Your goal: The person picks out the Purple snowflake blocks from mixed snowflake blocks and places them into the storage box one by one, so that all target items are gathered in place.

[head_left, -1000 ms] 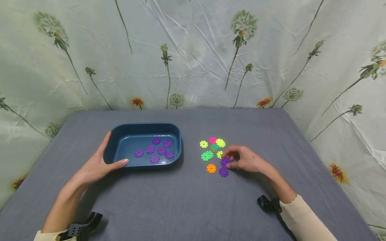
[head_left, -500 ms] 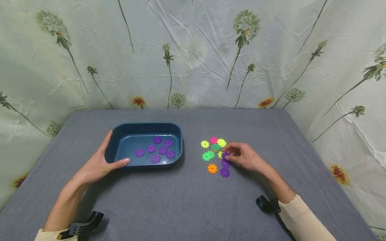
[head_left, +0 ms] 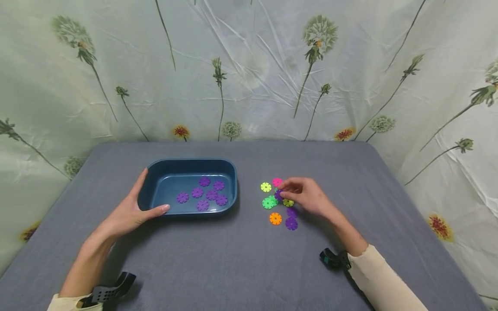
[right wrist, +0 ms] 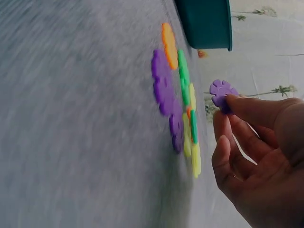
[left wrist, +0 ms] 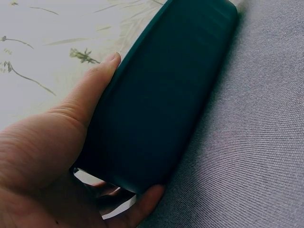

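My left hand (head_left: 126, 214) grips a dark blue rectangular basin (head_left: 165, 188) at its left end, thumb along the near rim. In the left wrist view the basin's outer wall (left wrist: 156, 95) sits between thumb and fingers. Several purple snowflake discs (head_left: 197, 192) lie flat inside. My right hand (head_left: 309, 198) pinches one purple snowflake disc (right wrist: 220, 91) between thumb and fingertips, raised over a small spread of discs. Below that hand, two more purple discs (head_left: 291, 223) lie overlapping on the cloth.
Left of the right hand lie green discs (head_left: 268, 202), an orange disc (head_left: 275, 218), a pink disc (head_left: 277, 182) and yellow discs (head_left: 266, 187). A grey cloth (head_left: 241, 263) covers the table. A flower-printed curtain (head_left: 249, 86) hangs behind it.
My right hand has picked up a purple disc from the pile's right side and moved it up and slightly left. My left hand keeps its grip on the basin.
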The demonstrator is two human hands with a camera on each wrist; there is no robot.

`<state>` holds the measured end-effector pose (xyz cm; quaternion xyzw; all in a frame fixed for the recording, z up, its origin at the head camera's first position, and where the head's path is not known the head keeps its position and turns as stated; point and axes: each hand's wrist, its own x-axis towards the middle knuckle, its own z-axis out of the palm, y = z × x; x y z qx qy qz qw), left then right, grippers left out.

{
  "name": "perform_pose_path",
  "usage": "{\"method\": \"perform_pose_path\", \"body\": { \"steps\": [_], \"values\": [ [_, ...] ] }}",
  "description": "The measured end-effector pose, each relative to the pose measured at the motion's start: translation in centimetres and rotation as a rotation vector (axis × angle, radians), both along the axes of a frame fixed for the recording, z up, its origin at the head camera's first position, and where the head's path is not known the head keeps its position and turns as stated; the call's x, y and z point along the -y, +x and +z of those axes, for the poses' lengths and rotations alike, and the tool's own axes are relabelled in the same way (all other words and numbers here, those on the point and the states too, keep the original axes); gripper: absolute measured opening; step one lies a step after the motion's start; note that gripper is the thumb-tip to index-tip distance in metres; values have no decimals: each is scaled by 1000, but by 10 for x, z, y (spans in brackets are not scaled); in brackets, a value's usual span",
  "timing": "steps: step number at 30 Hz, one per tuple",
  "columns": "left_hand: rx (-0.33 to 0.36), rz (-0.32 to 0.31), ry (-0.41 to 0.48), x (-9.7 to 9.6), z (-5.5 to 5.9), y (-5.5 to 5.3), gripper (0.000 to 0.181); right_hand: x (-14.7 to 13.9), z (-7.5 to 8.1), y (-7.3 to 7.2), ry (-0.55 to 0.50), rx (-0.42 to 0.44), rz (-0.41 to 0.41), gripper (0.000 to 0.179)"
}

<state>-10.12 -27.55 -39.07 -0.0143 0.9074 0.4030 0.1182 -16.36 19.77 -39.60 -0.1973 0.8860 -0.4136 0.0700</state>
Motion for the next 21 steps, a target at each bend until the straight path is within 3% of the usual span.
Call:
{"method": "perform_pose_path", "body": {
  "steps": [9, 21],
  "values": [
    [4, 11, -4, 0, -1, 1, 128, 17, -1, -4, -136, 55, -7, 17],
    [11, 10, -4, 2, 0, 1, 126, 39, 3, -6, -151, 67, 4, 15]
  ]
}}
